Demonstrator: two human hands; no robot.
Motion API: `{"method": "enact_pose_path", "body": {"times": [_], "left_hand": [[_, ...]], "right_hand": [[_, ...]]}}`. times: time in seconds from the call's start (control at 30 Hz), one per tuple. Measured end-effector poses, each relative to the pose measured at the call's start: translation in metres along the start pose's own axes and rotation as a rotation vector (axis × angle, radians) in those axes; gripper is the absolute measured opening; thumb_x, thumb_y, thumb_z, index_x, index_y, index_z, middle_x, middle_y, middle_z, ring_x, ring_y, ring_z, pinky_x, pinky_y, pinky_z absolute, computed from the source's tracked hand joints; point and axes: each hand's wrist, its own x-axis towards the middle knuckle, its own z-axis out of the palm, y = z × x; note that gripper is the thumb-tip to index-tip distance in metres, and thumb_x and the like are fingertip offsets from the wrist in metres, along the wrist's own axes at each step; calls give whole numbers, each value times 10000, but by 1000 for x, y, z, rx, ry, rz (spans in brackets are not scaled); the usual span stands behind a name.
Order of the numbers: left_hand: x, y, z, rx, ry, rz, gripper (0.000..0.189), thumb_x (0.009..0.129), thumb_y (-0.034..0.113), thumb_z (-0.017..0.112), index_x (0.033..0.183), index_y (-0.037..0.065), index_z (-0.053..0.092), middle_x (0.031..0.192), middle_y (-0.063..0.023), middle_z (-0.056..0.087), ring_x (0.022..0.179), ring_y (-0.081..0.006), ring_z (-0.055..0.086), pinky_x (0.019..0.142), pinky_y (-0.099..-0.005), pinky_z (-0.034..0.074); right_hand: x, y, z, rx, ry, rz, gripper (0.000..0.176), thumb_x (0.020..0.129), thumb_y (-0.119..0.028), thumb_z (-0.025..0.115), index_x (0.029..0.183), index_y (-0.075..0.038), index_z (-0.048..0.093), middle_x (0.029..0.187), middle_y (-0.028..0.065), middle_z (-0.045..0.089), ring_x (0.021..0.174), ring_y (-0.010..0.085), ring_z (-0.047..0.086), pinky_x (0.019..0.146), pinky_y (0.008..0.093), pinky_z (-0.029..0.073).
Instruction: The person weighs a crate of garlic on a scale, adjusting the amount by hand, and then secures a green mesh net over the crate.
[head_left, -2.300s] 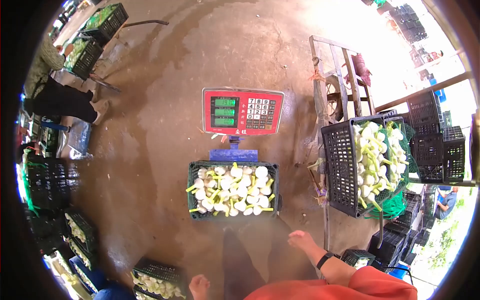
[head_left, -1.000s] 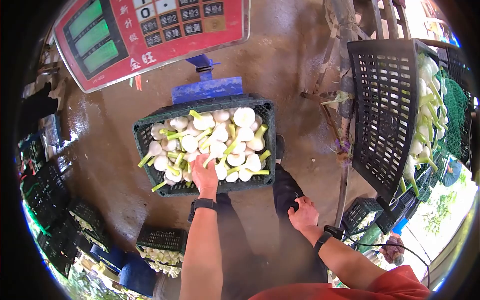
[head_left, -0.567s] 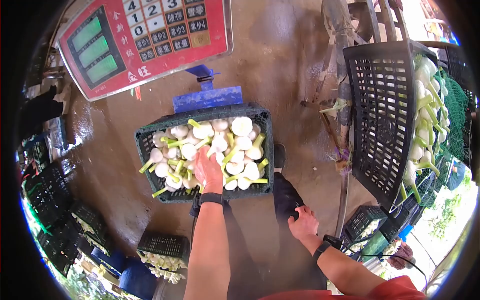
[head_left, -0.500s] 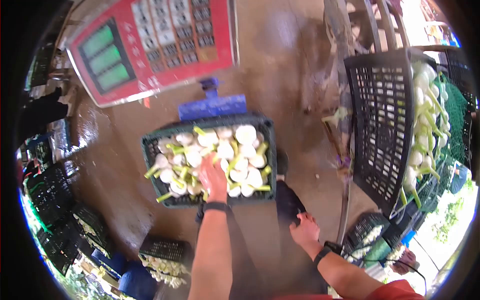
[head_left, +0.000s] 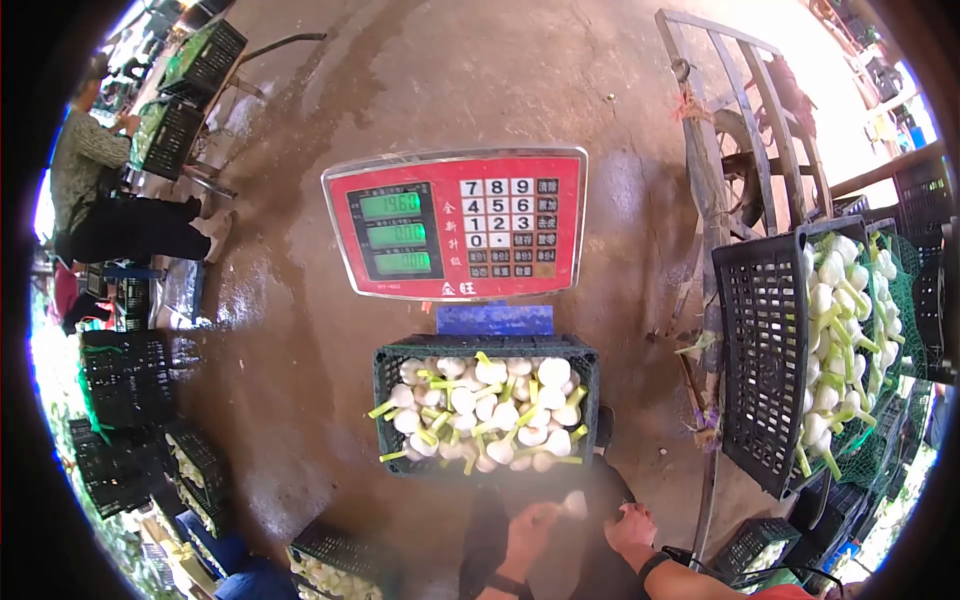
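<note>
My left hand is closed on a garlic bulb, slightly blurred, just below the near side of a dark plastic crate. Many white garlic bulbs with cut green stems fill that crate. It stands in front of a blue bracket under a red scale display with lit green readouts. My right hand rests near my right knee with its fingers curled; whatever may be inside them is hidden.
On the right, a tilted black crate of garlic leans beside a metal-framed cart. More crates stand along the left, and another garlic crate is at lower left. A seated person works at upper left.
My left hand has left the crate and come back toward my body with a garlic bulb. My view has shifted, showing the whole scale display. The right hand stays curled near my knee.
</note>
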Motion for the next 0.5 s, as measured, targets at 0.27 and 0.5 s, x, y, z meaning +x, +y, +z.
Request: {"method": "enact_pose_path", "body": {"times": [0.27,0.5], "left_hand": [[-36,-12,-17,79,-55,-160,266,828,264,648,1032,93,667,984,-155,672,940,-315,638,807,-352,490],[-40,-31,-34,-30,25,-116,200,798,184,684,971,83,687,894,-121,683,829,-246,656,757,-310,490]], "right_hand": [[1,-11,-2,-27,-7,-1,444,740,-335,596,1133,-128,591,1193,104,537,1153,292,496,969,407,412],[1,-13,-11,-9,-26,13,435,751,-344,609,1128,-129,587,1209,106,535,1158,293,494,969,412,414]]}}
